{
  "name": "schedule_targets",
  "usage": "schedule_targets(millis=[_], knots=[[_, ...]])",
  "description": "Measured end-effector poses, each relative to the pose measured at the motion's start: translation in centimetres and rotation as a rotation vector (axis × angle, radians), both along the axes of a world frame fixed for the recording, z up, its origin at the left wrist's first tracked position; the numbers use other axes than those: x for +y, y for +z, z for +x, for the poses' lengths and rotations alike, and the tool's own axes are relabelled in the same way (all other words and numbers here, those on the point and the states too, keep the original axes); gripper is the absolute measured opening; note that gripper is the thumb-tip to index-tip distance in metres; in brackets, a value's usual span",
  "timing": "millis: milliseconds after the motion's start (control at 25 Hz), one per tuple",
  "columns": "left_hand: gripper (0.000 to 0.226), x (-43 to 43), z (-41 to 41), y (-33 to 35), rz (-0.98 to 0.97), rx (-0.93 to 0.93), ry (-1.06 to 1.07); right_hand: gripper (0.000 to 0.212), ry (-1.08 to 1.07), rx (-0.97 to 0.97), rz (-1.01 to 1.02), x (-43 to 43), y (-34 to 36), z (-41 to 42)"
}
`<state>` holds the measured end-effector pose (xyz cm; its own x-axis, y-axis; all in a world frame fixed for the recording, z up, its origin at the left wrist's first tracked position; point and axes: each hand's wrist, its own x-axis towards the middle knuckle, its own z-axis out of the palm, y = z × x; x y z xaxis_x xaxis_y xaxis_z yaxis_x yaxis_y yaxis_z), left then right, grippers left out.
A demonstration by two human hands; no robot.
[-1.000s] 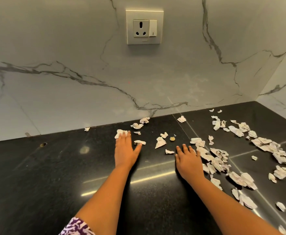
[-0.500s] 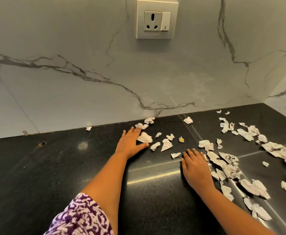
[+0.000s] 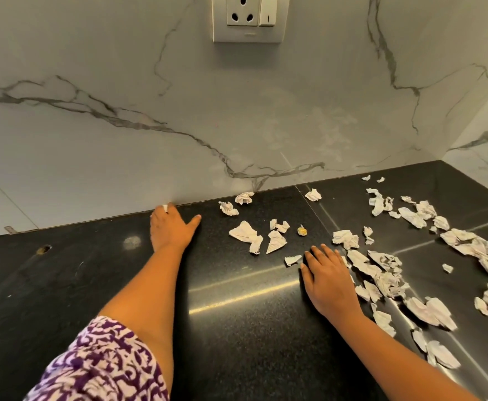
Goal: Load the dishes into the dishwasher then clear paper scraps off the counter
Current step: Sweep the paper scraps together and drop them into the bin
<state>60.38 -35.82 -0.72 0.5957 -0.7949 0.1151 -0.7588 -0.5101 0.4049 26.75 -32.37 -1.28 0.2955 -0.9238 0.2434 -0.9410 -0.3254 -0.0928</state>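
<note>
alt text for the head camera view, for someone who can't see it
On a glossy black stone counter strewn with crumpled white paper scraps, a person's left hand touches a small white scrap at the grey-veined marble wall while the right hand rests flat beside the thickest cluster. A white wall socket sits above.

no legible text, labels or numbers

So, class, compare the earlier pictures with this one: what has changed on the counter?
The left hand left the middle scraps and reached back-left to the lone scrap by the wall, touching it. The right hand stayed flat beside the scrap pile.
</note>
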Motion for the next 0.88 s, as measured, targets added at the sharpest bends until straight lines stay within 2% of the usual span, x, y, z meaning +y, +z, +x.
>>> schedule_targets(millis=[200,280,400,480,640,760,880], knots=[[0.074,-2.7,-9.2,1.0,-0.025,0.154,-0.471,0.052,-0.004,0.011,0.01,-0.1,0.0,-0.1],[0.076,-3.0,-12.9,1.1,-0.019,0.195,-0.564,0.049,0.0,0.0,0.012,0.0,0.1,-0.2],[0.073,-2.4,-17.0,0.6,-0.024,0.079,-0.638,0.041,0.032,0.009,0.005,0.2,0.2,-0.1],[0.064,-1.0,-19.8,0.3,-0.043,0.079,-0.69,0.039,0.033,-0.008,0.028,0.1,0.4,-0.3],[0.05,2.0,-23.4,0.0,-0.101,0.101,-0.609,0.042,0.016,-0.094,0.089,0.5,0.8,-0.5],[0.055,2.9,-23.4,0.0,-0.065,0.088,-0.574,0.039,0.067,-0.06,0.143,1.2,0.5,-2.3],[0.068,3.8,-24.2,0.3,0.072,-0.07,-0.623,0.046,0.104,-0.007,0.188,2.9,1.0,-7.4]])
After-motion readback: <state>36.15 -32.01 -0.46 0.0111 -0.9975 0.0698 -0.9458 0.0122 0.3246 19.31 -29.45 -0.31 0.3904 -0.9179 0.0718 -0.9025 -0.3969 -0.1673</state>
